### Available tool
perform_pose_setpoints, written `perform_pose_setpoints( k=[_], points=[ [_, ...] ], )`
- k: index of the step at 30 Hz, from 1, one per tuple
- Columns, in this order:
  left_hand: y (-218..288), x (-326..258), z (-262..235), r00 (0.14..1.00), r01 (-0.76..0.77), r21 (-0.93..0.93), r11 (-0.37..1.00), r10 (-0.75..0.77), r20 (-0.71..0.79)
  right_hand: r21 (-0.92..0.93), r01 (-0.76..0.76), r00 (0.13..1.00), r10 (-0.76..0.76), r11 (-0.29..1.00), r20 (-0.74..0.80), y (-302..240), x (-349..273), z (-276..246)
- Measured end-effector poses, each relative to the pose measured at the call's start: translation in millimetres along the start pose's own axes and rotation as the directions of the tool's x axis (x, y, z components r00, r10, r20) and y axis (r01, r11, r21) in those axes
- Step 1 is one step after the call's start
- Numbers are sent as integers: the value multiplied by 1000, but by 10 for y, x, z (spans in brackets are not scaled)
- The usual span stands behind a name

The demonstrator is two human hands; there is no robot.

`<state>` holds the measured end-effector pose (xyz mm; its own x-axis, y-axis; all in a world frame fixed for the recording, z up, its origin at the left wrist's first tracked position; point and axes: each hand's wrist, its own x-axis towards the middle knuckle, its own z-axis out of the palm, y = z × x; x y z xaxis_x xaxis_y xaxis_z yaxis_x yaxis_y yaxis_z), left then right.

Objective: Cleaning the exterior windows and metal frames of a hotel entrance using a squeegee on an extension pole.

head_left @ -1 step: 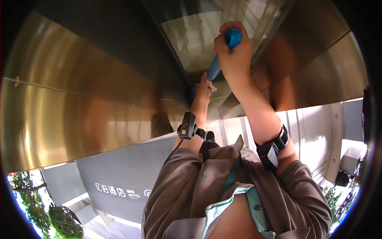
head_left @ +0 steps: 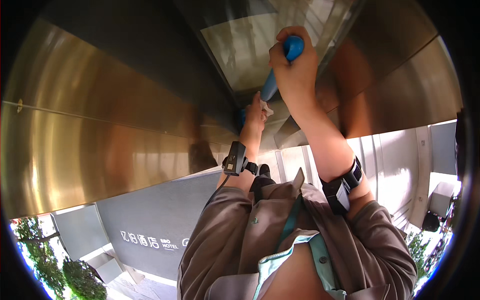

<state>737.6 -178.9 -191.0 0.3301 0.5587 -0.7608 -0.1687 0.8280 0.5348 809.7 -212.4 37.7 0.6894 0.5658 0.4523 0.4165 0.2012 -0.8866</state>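
My right hand (head_left: 296,67) is wrapped round a blue handle (head_left: 293,48) with a rounded end. Its tapering blue shaft slants down and left toward my left hand (head_left: 254,117); what tool it belongs to I cannot make out. My left hand is closed, lower and further left, with the thumb side near the shaft's lower end. A small crumpled white cloth or tissue (head_left: 267,108) sticks out of its fingers. Beside that hand a bit of blue (head_left: 243,117) shows, mostly hidden.
A shiny brassy metal panel (head_left: 100,125) spans the left, and another metal panel (head_left: 390,75) the right. Between them is a glossy pane (head_left: 245,50) with reflections. Black devices are strapped to my left wrist (head_left: 235,158) and right forearm (head_left: 337,195). A grey wall (head_left: 150,215) with white lettering stands lower left.
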Motion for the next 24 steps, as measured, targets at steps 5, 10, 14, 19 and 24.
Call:
perform_pose_setpoints(
  k=[5, 10, 14, 19, 24],
  points=[
    [-212, 10, 135, 996, -17, 46, 999, 13, 88, -167, -78, 994, 64, 983, -87, -193, -35, -160],
    [-406, 13, 225, 965, 16, 6, 1000, -17, 260, -218, 2, 996, -21, 976, -83, -243, -203, -310],
    [-656, -174, 244, 975, 189, -298, 936, -143, 168, 102, -67, 986, 50, 993, 157, -447, -470, -729],
    [-726, -680, 224, 988, 142, 68, 988, -145, 45, -15, 92, 966, -86, 996, 242, -631, -859, -1405],
    [-891, -635, -89, 972, -121, 125, 985, 92, 217, -128, 101, 909, -39, 987, 414, -572, -1337, -1565]
  ],
)
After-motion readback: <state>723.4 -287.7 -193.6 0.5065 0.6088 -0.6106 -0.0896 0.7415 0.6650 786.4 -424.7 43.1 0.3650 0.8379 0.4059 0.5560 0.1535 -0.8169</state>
